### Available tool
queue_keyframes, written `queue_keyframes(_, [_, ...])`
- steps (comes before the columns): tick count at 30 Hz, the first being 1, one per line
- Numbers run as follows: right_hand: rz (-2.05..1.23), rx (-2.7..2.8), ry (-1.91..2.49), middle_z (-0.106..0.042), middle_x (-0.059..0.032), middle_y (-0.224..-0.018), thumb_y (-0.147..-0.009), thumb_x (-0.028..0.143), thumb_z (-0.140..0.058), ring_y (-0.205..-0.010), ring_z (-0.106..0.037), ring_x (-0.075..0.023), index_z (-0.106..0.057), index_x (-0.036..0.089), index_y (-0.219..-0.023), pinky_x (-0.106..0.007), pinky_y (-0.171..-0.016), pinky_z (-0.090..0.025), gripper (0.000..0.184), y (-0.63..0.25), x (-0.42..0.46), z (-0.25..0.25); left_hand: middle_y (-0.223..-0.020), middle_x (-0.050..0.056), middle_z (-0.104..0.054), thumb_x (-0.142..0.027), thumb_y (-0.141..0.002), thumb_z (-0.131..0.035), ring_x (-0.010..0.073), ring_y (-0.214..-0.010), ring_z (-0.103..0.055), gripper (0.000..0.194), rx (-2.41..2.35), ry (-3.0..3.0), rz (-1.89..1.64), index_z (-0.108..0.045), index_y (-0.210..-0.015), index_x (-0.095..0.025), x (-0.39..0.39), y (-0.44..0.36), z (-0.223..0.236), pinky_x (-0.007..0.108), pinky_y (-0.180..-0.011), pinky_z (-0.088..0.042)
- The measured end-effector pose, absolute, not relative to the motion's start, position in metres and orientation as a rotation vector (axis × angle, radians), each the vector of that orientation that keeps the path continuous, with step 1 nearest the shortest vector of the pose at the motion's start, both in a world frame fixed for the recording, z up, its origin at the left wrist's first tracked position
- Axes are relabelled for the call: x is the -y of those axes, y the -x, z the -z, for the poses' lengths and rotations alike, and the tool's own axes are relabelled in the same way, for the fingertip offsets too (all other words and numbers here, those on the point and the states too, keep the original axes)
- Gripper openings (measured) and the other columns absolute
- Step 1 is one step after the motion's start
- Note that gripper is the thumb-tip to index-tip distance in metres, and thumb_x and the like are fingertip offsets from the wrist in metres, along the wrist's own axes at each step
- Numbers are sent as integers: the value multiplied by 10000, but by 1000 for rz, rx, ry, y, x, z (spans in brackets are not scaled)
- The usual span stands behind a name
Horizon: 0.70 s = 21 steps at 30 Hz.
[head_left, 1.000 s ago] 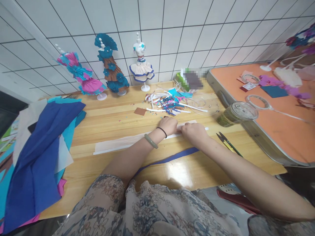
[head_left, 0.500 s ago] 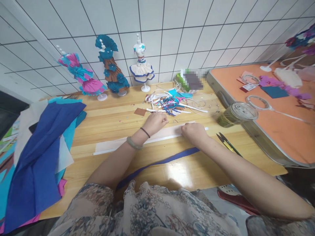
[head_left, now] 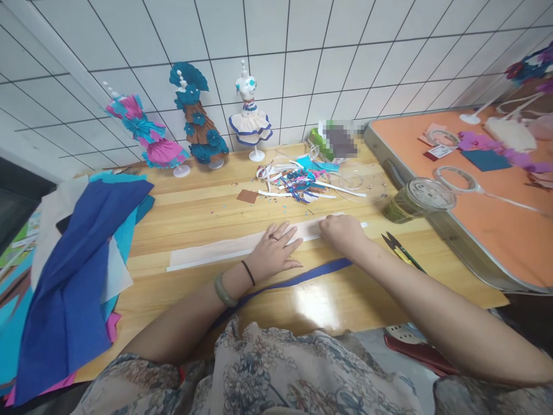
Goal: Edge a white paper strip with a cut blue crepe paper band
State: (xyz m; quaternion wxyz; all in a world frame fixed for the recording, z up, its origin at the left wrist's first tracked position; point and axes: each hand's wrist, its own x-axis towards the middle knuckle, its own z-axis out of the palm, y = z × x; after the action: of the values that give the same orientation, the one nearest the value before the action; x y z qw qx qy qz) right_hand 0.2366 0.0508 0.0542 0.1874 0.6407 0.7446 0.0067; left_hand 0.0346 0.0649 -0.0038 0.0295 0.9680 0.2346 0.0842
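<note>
A long pale pink paper strip (head_left: 216, 248) with a white tape-like band along its near edge lies across the wooden table. My left hand (head_left: 274, 251) rests over the strip's middle, fingers spread and palm down. Toward the strip's right end, my right hand (head_left: 343, 235) is closed and touches the paper; whatever its curled fingers hold is hidden. Nearer to me runs a narrow blue strip (head_left: 298, 281), passing beneath my left forearm. Yellow-and-black thread snips (head_left: 401, 252) lie to the right of my right hand.
Paper scraps (head_left: 298, 178) are heaped beyond my hands, beside a brown square (head_left: 247, 196). Three dressed mannequins, one in white (head_left: 250, 118), stand along the wall. Blue sheets (head_left: 86, 276) are piled left. A lidded cup (head_left: 419, 199) stands by the orange-topped table (head_left: 510, 230) with tape rolls.
My left hand has come down toward me from above the strip, and its curled fingers have spread flat over it. My right hand stays closed at the same place.
</note>
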Motion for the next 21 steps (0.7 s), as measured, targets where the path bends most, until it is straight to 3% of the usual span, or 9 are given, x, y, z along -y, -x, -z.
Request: queue_keyframes(21, [13, -2080, -1830, -648, -260, -840, -781, 66, -408, -785, -636, -284, -659, 31, -842, -320, -603, -420, 261, -237, -49, -55, -1412, 106, -354, -576, -792, -471, 320, -1348, -174, 548, -947, -3112, -153, -498, -1243, -266, -60, 78, -8, 553, -1062, -177])
